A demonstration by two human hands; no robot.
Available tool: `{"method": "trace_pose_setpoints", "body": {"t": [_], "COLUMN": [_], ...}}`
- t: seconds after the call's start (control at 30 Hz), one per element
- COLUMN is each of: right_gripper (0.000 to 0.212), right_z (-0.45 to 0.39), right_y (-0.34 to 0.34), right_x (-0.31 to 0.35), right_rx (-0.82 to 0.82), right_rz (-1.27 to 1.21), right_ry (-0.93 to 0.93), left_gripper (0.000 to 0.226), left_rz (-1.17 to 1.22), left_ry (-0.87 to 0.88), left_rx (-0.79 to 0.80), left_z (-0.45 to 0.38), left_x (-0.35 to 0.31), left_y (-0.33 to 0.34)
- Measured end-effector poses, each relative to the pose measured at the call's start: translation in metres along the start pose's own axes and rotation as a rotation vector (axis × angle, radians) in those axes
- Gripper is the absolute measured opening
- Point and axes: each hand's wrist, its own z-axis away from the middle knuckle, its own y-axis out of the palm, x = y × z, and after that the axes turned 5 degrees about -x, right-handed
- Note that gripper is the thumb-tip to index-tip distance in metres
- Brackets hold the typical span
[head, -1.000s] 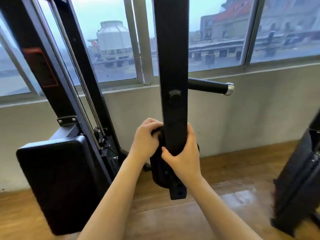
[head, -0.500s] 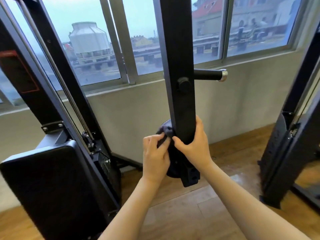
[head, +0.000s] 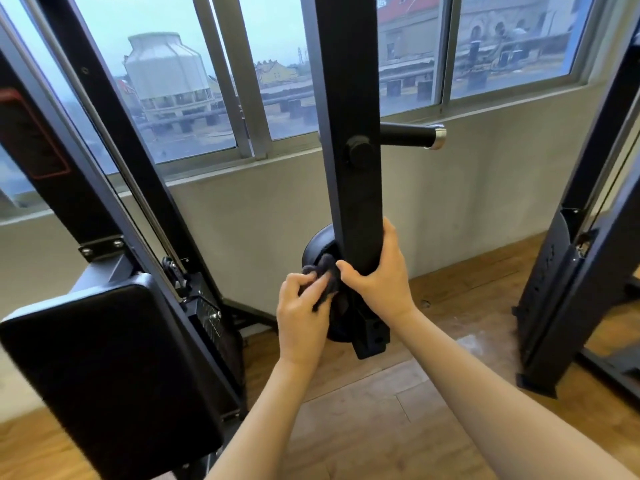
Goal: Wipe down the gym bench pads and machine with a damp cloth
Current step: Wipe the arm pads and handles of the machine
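Left hand (head: 304,317) pinching a dark cloth (head: 323,284), bunched against the black disc (head: 318,251) just left of the arm (head: 353,133). Right hand (head: 377,275) wrapped round the arm's lower part, thumb on the left face, fingers round the right side, clamped on it.

Possible trouble: arm likely hinged higher up, so a loosened grip could let it swing and knock knuckles or trap the cloth between disc and arm. Cloth bunched small, so easily dropped or snagged in the narrow gap where disc meets arm. Left thumb and right thumb nearly touching there; a hard rub could drive one hand into the other. Damp on the wood floor (head: 398,427) below the arm, if dripped, a slip risk.

Edges and room: squared end block with holes at the arm's foot, corners close under the right wrist. Peg (head: 410,135) with chrome tip jutting right of the arm, above both hands, in the way of an upward stroke. Pad (head: 104,375) and slanted frame well left of the arm; dark upright (head: 568,306) well right. Open floor below and toward the body, so free room for elbows and stepping back.
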Motion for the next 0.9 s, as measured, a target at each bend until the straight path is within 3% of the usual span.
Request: {"method": "trace_pose_setpoints", "body": {"t": [0.1,0.2,0.27,0.37,0.4,0.43,0.53,0.67,0.8,0.9], "right_gripper": [0.074,0.074,0.076,0.076,0.075,0.074,0.072,0.071,0.069,0.071], "right_z": [-0.001,-0.001,0.000,0.001,0.001,0.001,0.001,0.000,-0.004,-0.003], "right_y": [0.003,0.005,0.005,0.003,0.003,0.002,0.000,-0.007,-0.017,-0.016], "right_x": [-0.002,0.000,-0.002,-0.003,-0.003,-0.003,0.000,-0.003,-0.006,-0.005], "right_rx": [-0.005,-0.007,-0.006,0.001,0.004,0.006,0.004,0.010,0.019,0.025], "right_rz": [0.012,0.008,0.004,0.002,0.004,0.001,-0.015,-0.018,-0.022,-0.021], "right_ry": [0.014,0.009,0.012,0.018,0.018,0.013,0.002,0.000,-0.009,-0.014], "left_gripper": [0.021,0.023,0.027,0.024,0.021,0.020,0.025,0.026,0.036,0.030], "left_rz": [-0.105,-0.112,-0.055,0.089,0.127,0.147,0.116,0.185,0.068,0.173], "left_ry": [0.071,-0.043,-0.076,-0.113,-0.125,-0.114,-0.046,-0.367,-0.741,-0.873], "left_rx": [0.112,0.205,0.100,-0.277,-0.325,-0.301,0.011,0.009,0.210,0.022], "left_z": [0.028,0.048,0.040,-0.015,-0.039,-0.061,-0.084,-0.022,0.069,0.052], "left_x": [0.015,0.021,0.013,-0.010,-0.017,-0.021,-0.020,0.009,0.026,0.010], "left_y": [0.007,0.005,-0.006,-0.030,-0.034,-0.035,-0.016,0.000,0.013,0.017]}}
